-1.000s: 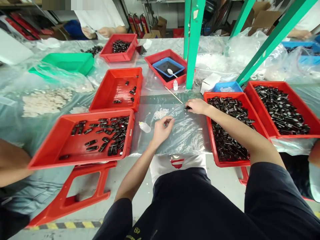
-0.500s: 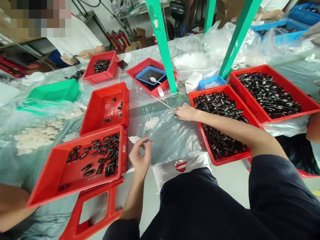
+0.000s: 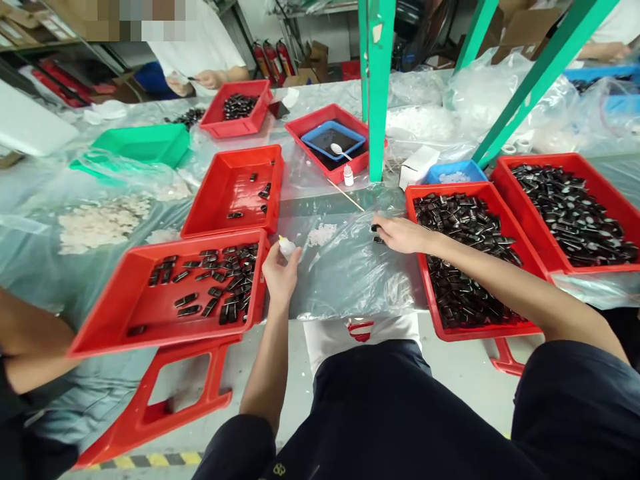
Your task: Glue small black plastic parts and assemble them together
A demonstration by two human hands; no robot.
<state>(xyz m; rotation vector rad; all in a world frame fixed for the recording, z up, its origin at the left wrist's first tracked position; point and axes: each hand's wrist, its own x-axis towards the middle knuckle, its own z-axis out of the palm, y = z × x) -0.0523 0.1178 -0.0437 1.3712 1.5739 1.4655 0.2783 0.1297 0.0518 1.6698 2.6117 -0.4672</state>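
My left hand is closed round a small white squeeze bottle, held just right of the near-left red tray of several small black parts. My right hand rests on the clear plastic sheet, fingers pinched on a small black part, beside the red tray heaped with black parts. A little pile of white bits lies on the sheet between my hands.
Another red tray with a few parts sits behind the left one, a full one at far right. A green post, a blue dish with spoon, a green tray. Co-workers' arms at left and across the table.
My left hand moved left from the sheet's middle, reached the squeeze bottle lying on the table and lifted it upright. My right hand stayed by the tray edge.
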